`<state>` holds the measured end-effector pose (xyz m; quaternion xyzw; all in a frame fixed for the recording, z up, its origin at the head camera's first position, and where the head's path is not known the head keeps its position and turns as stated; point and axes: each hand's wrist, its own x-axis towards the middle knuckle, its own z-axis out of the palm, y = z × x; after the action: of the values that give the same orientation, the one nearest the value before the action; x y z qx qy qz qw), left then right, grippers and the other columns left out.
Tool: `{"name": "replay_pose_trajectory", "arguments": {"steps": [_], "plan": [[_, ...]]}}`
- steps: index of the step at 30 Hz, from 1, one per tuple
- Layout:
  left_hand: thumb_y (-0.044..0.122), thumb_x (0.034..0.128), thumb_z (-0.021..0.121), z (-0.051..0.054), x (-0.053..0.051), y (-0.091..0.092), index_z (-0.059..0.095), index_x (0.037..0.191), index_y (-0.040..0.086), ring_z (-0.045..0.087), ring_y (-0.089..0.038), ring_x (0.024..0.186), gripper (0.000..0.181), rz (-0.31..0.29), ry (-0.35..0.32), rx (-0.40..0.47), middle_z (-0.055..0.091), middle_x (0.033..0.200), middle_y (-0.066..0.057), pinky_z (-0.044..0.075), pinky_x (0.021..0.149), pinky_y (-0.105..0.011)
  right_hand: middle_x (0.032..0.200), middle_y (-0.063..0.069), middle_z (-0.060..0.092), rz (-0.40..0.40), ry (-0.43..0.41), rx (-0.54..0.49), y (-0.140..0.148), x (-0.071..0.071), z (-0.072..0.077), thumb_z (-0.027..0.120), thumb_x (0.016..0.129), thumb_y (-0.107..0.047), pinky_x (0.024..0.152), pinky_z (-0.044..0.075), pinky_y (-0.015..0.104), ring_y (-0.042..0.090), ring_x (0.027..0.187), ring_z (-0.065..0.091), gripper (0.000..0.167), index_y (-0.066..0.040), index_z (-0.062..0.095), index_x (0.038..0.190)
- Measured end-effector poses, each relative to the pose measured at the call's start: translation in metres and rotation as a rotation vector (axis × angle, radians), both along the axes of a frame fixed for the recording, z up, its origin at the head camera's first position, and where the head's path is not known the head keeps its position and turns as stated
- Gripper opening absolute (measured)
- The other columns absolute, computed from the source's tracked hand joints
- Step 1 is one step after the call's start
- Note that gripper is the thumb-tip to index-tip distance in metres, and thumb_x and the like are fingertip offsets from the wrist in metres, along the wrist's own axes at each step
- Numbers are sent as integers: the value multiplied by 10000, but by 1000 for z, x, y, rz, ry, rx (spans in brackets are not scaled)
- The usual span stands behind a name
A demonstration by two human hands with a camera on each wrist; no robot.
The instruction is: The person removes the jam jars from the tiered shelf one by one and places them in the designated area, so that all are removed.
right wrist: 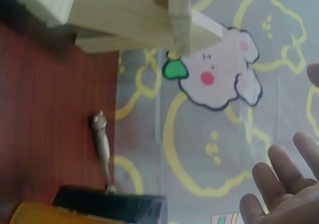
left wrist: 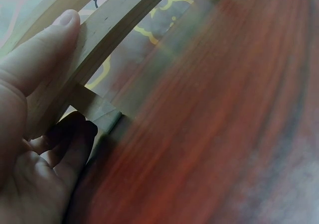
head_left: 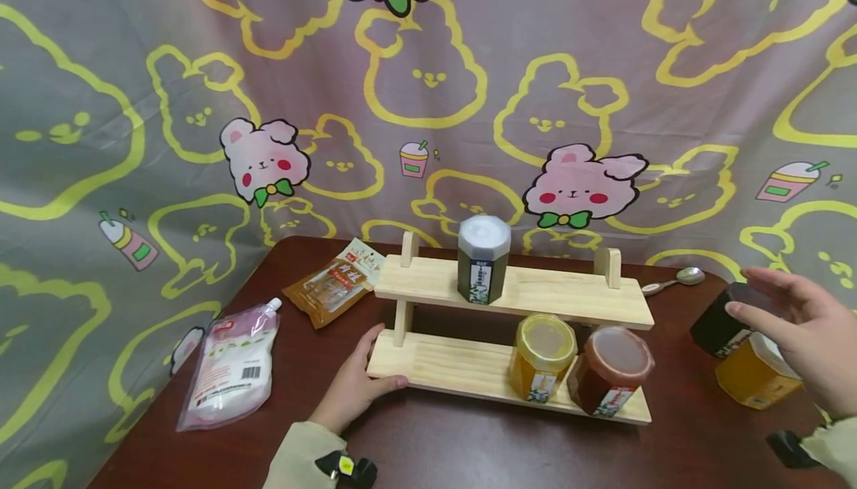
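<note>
A two-tier wooden shelf stands on the dark table. My left hand grips the left end of its lower board, thumb at the front and fingers behind; the left wrist view shows the thumb against the wood. My right hand is raised beside a dark jar and a yellow jar right of the shelf. Its fingers are spread and hold nothing in the right wrist view. A dark jar with a whitish lid occupies the upper board; a yellow jar and a reddish-brown jar occupy the lower one.
A metal spoon lies behind the right-hand jars. Left of the shelf are a brown packet and a white spouted pouch. A patterned curtain hangs behind and along the left of the table.
</note>
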<state>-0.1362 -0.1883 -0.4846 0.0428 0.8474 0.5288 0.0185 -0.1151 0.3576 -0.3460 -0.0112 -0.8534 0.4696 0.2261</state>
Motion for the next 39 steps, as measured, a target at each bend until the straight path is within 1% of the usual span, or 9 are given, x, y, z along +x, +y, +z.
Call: {"name": "replay_pose_trajectory", "arguments": {"steps": [5, 11, 20, 23, 26, 29, 31, 36, 39], "plan": [[322, 705, 923, 1, -1, 1, 315, 1549, 108, 548, -234, 1180, 1062, -2, -11, 1, 546, 1396, -147, 416, 991, -459, 1271, -266, 479, 51, -61, 2, -11, 0, 11, 685, 957, -85, 820, 362, 17, -133, 1113, 452, 562, -268, 483, 1449], [319, 704, 925, 1, -1, 0, 317, 1551, 123, 539, -239, 1202, 1061, 11, -20, -7, 541, 1405, -149, 403, 1006, -470, 1180, -284, 526, 115, -78, 30, -27, -4, 27, 719, 937, -109, 771, 373, 32, -139, 1021, 500, 466, -333, 540, 1304], [308, 705, 924, 2, 0, 1, 309, 1552, 108, 531, -254, 1220, 1066, 4, -18, -5, 537, 1410, -157, 394, 1022, -481, 1190, -241, 538, 176, -118, 81, -53, -13, 34, 732, 937, -191, 777, 406, 52, -123, 1015, 520, 477, -156, 532, 1368], [309, 705, 924, 2, 0, 2, 309, 1552, 109, 529, -254, 1226, 1066, 4, -17, -7, 533, 1418, -156, 391, 1025, -482, 1231, -170, 533, 179, -141, 103, -63, -15, 36, 742, 931, -239, 783, 398, 53, -107, 1031, 497, 550, -86, 505, 1404], [308, 707, 924, 3, 0, 2, 309, 1553, 109, 529, -249, 1225, 1064, 3, -20, -3, 530, 1423, -152, 395, 1021, -476, 1305, -36, 533, 181, -158, 131, -74, -17, 40, 745, 928, -281, 780, 403, 64, -75, 1036, 502, 611, -55, 480, 1430], [305, 707, 925, 4, 0, 1, 311, 1553, 110, 532, -237, 1217, 1063, 1, -23, 3, 531, 1425, -144, 402, 1012, -460, 1372, 95, 526, 197, -170, 135, -86, -19, 45, 740, 930, -302, 787, 412, 72, -29, 1074, 514, 624, -64, 477, 1442], [297, 706, 926, 4, 0, 0, 311, 1552, 111, 535, -228, 1209, 1062, 4, -24, 9, 532, 1425, -137, 405, 1007, -451, 1407, 107, 518, 201, -190, 125, -95, -21, 49, 735, 929, -345, 803, 412, 65, -23, 1112, 511, 632, -102, 472, 1450], [272, 711, 925, 4, 0, 0, 306, 1555, 108, 543, -216, 1189, 1059, 2, -27, 22, 539, 1415, -129, 412, 999, -434, 1443, 116, 512, 241, -190, 70, -115, -28, 57, 731, 933, -346, 856, 413, 64, 160, 1251, 531, 640, -114, 464, 1465], [275, 711, 924, 3, 0, 0, 303, 1558, 109, 543, -213, 1188, 1063, 1, -33, 23, 539, 1416, -128, 413, 996, -431, 1451, 125, 513, 264, -180, 71, -124, -31, 62, 726, 939, -334, 989, 446, 209, 289, 1311, 489, 634, -100, 467, 1468]]}}
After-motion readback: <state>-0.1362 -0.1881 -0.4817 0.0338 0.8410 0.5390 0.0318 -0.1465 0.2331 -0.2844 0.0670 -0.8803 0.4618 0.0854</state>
